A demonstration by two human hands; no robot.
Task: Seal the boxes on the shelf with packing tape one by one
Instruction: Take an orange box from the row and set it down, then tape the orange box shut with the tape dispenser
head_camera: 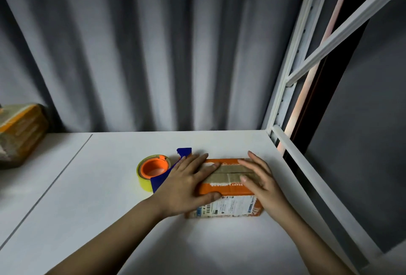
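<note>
A small orange box (228,189) lies on the white shelf (92,197), right of centre, with a shipping label on its near side and brown tape along its top seam. My left hand (189,182) lies flat over the box's left end, fingers straight and the thumb against its front face. My right hand (261,178) presses flat on the right end, fingers spread across the tape. Just left of the box sits a tape dispenser (154,170) with a blue handle, an orange core and a yellowish roll; nobody touches it.
Another taped orange-and-brown box (19,134) sits at the far left edge of the shelf. A grey curtain (142,50) hangs behind. The white metal shelf frame (292,77) with a diagonal brace rises at the right, and the shelf's right rail (307,175) runs close to the box.
</note>
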